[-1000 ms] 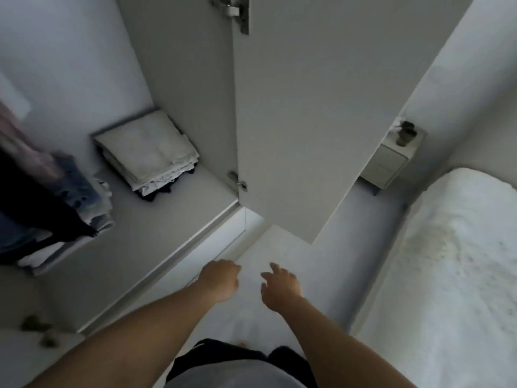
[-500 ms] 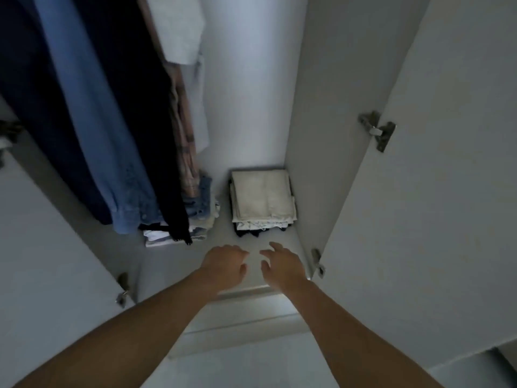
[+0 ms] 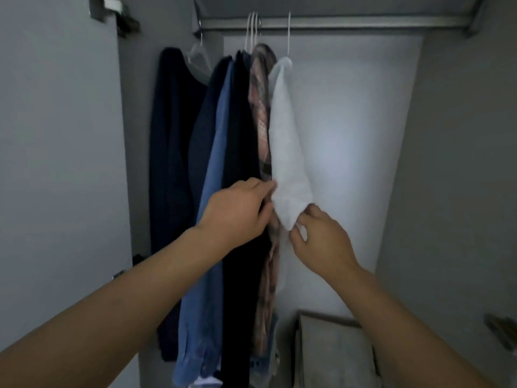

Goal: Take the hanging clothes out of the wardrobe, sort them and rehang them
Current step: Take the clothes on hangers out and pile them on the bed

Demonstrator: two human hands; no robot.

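Several garments hang on white hangers from the metal rail [image 3: 349,23] in the open wardrobe. From left: a dark navy top [image 3: 170,141], a blue denim shirt [image 3: 208,247], a black garment [image 3: 240,130], a pink plaid shirt [image 3: 260,113] and a white top [image 3: 288,152] at the right end. My right hand [image 3: 319,242] pinches the white top's lower edge. Fingers of my left hand [image 3: 237,211] reach between the plaid shirt and the white top, touching the cloth.
A stack of folded pale cloth [image 3: 333,351] lies on the wardrobe floor at lower right. The left door [image 3: 56,163] stands open with a hinge [image 3: 117,15] at top. The rail's right half is bare, with the wardrobe side wall [image 3: 453,191] beyond.
The view rose from the wardrobe floor to the rail. Both hands lifted from low down up to the hanging clothes, and my right hand took hold of the white top's edge.
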